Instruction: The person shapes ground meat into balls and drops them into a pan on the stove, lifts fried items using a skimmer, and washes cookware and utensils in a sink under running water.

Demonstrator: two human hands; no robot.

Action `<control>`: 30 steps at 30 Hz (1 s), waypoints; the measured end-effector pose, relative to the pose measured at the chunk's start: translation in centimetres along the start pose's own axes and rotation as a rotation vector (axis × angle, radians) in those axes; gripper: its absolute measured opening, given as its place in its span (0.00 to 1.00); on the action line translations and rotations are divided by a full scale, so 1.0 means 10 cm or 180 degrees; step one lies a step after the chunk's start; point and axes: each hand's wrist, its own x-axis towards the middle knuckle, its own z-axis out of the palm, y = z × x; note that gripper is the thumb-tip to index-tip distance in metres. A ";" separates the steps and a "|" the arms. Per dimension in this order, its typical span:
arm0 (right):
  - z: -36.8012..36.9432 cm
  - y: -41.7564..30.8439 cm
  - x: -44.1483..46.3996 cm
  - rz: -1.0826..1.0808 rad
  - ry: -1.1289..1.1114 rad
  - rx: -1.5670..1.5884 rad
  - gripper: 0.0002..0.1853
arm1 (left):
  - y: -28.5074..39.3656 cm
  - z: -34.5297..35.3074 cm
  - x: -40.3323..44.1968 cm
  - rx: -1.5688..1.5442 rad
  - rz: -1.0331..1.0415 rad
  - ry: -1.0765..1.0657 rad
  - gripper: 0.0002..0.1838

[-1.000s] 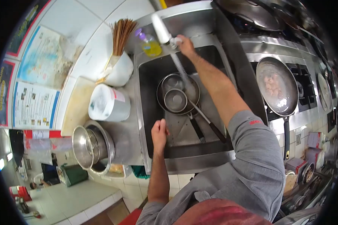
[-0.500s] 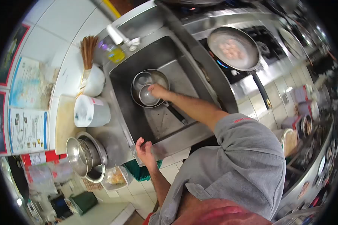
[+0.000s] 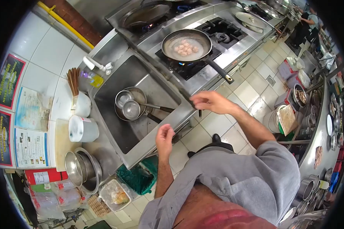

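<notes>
My right hand (image 3: 208, 102) is in the air by the front right corner of the sink (image 3: 158, 100), empty, fingers loosely stretched out. Nearer my body, my left hand (image 3: 165, 138) hovers at the sink's front edge with its fingers half curled and nothing visible in them. In the basin lies a pan (image 3: 142, 96) holding two small round metal vessels; one is a ladle-like bowl (image 3: 131, 110). Dark handles stick out toward me. On the burner to the right, a frying pan (image 3: 171, 42) contains several pale pinkish pieces (image 3: 186, 48) in cloudy liquid.
A faucet (image 3: 97, 64), a bottle of yellow liquid (image 3: 95, 79) and a white tub (image 3: 80, 129) line the sink's left side. Metal bowls (image 3: 97, 171) stand at the lower left, near a green bag (image 3: 137, 177). Another large pan (image 3: 147, 16) sits on the back stove.
My right hand has let go of the small metal bowl in the sink and withdrawn right, past the rim. The view has turned toward the stove. My left hand stays near the sink edge.
</notes>
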 end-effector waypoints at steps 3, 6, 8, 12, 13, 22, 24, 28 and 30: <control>-0.56 0.50 -0.70 0.0675 0.0345 0.0208 0.16 | -0.10 0.46 0.06 0.0190 -0.0216 -0.0714 0.10; -1.06 1.66 -1.63 0.1445 0.1104 -0.0289 0.16 | -0.49 0.90 0.17 0.0735 -0.0483 -0.1226 0.12; -1.36 2.51 -2.46 0.2010 0.1375 -0.0815 0.18 | -0.90 1.18 0.22 0.1460 -0.0400 -0.1484 0.14; -1.74 3.00 -3.51 0.2589 0.1428 -0.0505 0.16 | -2.51 1.22 0.21 0.2225 -0.1316 -0.1104 0.13; -1.82 3.00 -3.63 0.2757 0.1610 -0.0195 0.16 | -2.83 1.14 0.13 0.2892 -0.1500 -0.1090 0.13; -2.98 3.09 -2.73 0.2090 0.1834 0.0300 0.16 | -3.35 1.39 -0.08 0.4998 -0.0090 -0.3898 0.13; -3.30 3.06 -2.22 0.1784 0.1667 0.0204 0.15 | -3.35 1.76 0.23 0.5278 -0.0113 -0.3822 0.12; -4.01 2.91 -1.19 0.1137 0.1318 -0.0123 0.16 | -3.81 2.26 0.81 0.4750 -0.0243 -0.2928 0.12; -4.31 2.90 -0.82 0.1072 0.1169 -0.0352 0.16 | -3.84 2.57 1.03 0.4939 -0.0449 -0.3187 0.13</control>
